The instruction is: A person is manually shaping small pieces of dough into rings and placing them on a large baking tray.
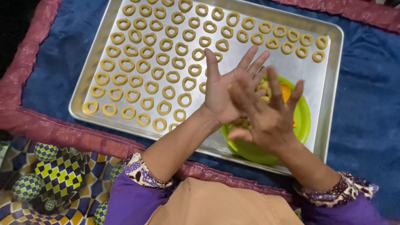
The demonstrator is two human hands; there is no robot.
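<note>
- The left hand (225, 89) and right hand (266, 112) meet palm to palm above the green bowl (303, 121), fingers spread wide; whether dough sits between the palms I cannot tell.
- The bowl rests on the metal tray's (333, 83) near right corner, with yellowish dough (263, 86) partly hidden inside.
- Rows of dough rings (158, 54) fill the tray's left and far side.
- The tray lies on a blue cloth (366, 96).

Green bowl (303, 121) half hidden behind hands.
</note>
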